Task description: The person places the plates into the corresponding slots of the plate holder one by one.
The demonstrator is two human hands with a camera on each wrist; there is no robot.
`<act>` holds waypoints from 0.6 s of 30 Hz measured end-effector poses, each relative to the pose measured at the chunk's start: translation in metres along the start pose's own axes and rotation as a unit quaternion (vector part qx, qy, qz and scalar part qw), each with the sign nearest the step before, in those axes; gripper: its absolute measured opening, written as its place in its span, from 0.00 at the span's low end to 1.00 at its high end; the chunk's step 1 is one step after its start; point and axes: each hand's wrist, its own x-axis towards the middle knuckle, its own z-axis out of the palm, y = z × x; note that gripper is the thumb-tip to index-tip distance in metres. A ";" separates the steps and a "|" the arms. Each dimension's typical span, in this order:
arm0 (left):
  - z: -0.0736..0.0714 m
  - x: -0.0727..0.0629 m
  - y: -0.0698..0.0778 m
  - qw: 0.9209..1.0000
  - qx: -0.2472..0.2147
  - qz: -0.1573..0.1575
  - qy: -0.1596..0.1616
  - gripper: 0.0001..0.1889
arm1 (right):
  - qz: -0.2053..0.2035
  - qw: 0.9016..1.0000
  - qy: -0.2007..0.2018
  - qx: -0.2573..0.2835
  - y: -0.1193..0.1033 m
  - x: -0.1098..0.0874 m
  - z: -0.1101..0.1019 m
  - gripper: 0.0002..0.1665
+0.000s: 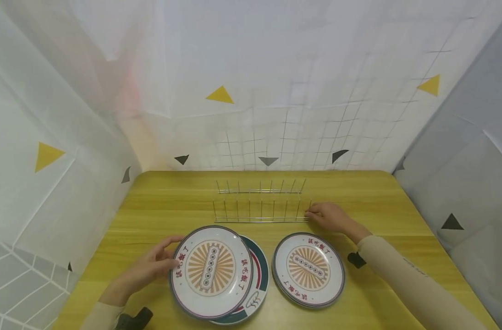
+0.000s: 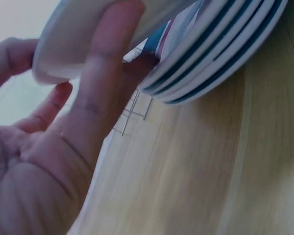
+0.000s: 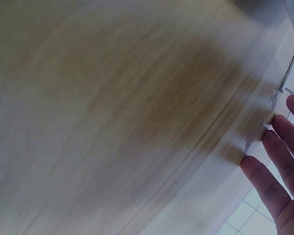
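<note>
My left hand (image 1: pixel 153 265) grips the left edge of a round white plate (image 1: pixel 211 272) with red characters and an orange sunburst. In the left wrist view the thumb and fingers pinch its rim, and it is tilted up off a stack of plates (image 2: pixel 220 46) with dark green bands. Below it in the head view, a green-and-red rimmed plate (image 1: pixel 262 270) sticks out on the right. My right hand (image 1: pixel 331 217) pinches the right end of a wire plate rack (image 1: pixel 261 220). Several of its fingertips (image 3: pixel 250 164) sit right at the tabletop in the right wrist view.
A second stack of sunburst plates (image 1: pixel 308 270) stands on the wooden table (image 1: pixel 168 201), right of the first stack and in front of the rack. White sheeting (image 1: pixel 251 68) with yellow and dark triangles surrounds the table at the back and sides.
</note>
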 end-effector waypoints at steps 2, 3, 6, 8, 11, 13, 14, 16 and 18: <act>-0.003 -0.001 -0.003 0.999 -0.036 0.010 -0.032 0.31 | -0.004 1.000 0.002 -0.001 0.001 0.000 0.000 0.10; -0.005 -0.002 -0.004 0.998 -0.050 0.017 -0.044 0.31 | -0.004 1.000 0.002 0.000 0.001 0.000 0.000 0.10; -0.008 -0.004 -0.007 0.993 -0.088 0.045 -0.068 0.33 | -0.001 1.000 -0.002 0.004 0.002 -0.001 0.000 0.10; -0.010 -0.006 -0.006 0.989 -0.102 0.070 -0.075 0.36 | 0.000 1.000 -0.005 0.005 0.003 -0.001 0.000 0.10; -0.013 -0.009 0.000 0.983 -0.123 0.107 -0.080 0.39 | 0.003 1.000 -0.006 0.012 0.003 -0.001 0.000 0.10; -0.017 -0.012 0.007 0.979 -0.134 0.130 -0.080 0.39 | 0.006 1.000 -0.007 0.015 0.003 0.000 0.000 0.10; -0.019 -0.013 0.011 0.977 -0.143 0.138 -0.080 0.40 | 0.008 1.000 -0.008 0.018 0.002 0.000 -0.001 0.10; -0.025 -0.015 0.021 0.971 -0.159 0.157 -0.079 0.40 | 0.013 1.000 -0.011 0.022 0.002 0.000 -0.002 0.10; -0.030 -0.018 0.033 0.967 -0.175 0.172 -0.076 0.40 | 0.020 0.999 -0.014 0.025 0.001 -0.001 -0.002 0.11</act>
